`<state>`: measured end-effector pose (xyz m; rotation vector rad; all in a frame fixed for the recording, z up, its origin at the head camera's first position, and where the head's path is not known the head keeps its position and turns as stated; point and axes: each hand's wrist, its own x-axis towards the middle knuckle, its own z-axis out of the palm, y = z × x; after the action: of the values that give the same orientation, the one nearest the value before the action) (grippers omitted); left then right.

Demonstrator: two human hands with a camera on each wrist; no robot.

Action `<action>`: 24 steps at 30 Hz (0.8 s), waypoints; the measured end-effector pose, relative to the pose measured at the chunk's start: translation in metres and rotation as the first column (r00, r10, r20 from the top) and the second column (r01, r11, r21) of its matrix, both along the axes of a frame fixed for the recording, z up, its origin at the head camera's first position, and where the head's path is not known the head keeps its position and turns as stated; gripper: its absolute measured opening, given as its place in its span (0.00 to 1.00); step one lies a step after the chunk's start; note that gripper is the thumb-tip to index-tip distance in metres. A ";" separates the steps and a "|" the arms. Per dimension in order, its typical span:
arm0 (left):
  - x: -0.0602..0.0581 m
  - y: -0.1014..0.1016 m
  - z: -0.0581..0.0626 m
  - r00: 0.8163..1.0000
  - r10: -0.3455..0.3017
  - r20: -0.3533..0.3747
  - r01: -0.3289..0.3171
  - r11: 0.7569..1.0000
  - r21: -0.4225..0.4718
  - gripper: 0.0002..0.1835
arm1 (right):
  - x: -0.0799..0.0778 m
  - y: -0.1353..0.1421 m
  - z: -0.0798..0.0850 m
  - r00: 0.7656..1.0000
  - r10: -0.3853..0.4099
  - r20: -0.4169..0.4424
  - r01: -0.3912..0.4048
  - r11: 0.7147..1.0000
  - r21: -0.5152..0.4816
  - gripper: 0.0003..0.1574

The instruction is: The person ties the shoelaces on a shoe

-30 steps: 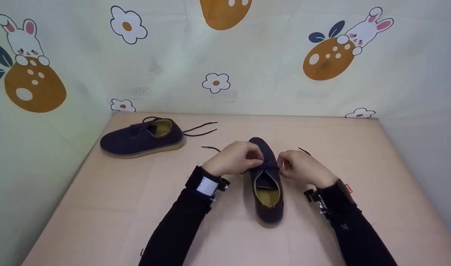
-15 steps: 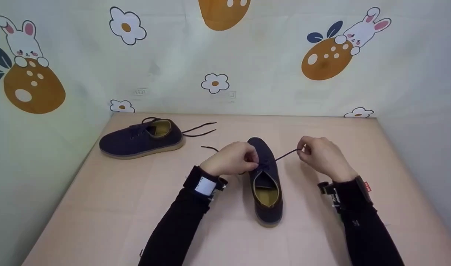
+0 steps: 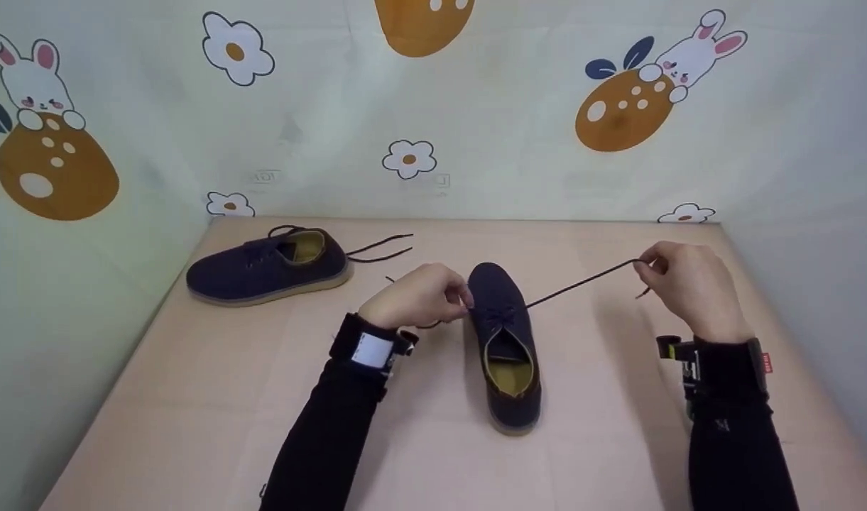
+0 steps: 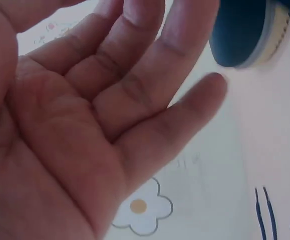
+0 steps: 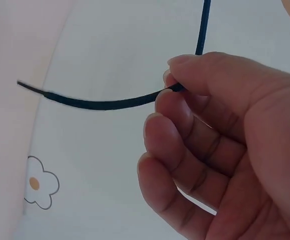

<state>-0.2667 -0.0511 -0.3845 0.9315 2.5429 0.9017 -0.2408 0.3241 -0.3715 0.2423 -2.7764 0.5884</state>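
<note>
A dark navy lace-up shoe stands on the table, toe pointing away. My right hand, off to its right, pinches a shoelace between thumb and index finger. The lace runs taut from the shoe, and in the right wrist view its loose tip hangs past the fingers. At the shoe's left edge, my left hand has thumb and index finger together, with the other lace coming out below them. The pinch itself is mostly hidden; in the left wrist view the other fingers are loosely bent.
A second navy shoe lies at the back left, toe to the left, with two lace ends trailing right. A pale printed cloth hangs behind the light pinkish table.
My right hand has gone from beside the shoe out to the right and up, drawing the lace straight. The left hand has shifted slightly left, off the shoe's top to its edge.
</note>
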 end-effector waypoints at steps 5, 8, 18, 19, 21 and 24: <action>-0.001 -0.014 0.006 0.998 0.027 0.054 -0.026 1.000 -0.014 0.04 | 0.001 0.002 0.002 1.000 -0.005 0.021 0.005 1.000 -0.007 0.09; 0.001 -0.012 0.010 0.999 0.027 0.031 -0.027 1.000 0.007 0.05 | 0.004 -0.004 0.005 1.000 0.021 0.024 -0.021 1.000 -0.020 0.10; 0.011 0.019 0.009 0.991 0.028 -0.133 -0.012 0.993 0.113 0.05 | 0.021 -0.043 0.021 0.972 0.234 0.022 -0.222 0.943 -0.249 0.11; 0.011 0.021 0.008 0.988 0.035 -0.148 -0.018 0.994 0.111 0.05 | 0.023 -0.047 0.023 0.965 0.260 0.039 -0.239 0.931 -0.277 0.10; 0.012 0.024 0.006 0.985 0.049 -0.163 -0.030 0.993 0.112 0.05 | 0.028 -0.054 0.027 0.949 0.305 0.078 -0.266 0.909 -0.321 0.09; 0.011 0.026 0.003 0.981 0.075 -0.179 -0.055 0.992 0.115 0.05 | 0.036 -0.064 0.033 0.921 0.369 0.123 -0.299 0.875 -0.381 0.07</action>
<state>-0.2555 -0.0247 -0.3810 1.0111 2.7156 1.0281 -0.2050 0.2598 -0.3389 0.6240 -2.7522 1.2488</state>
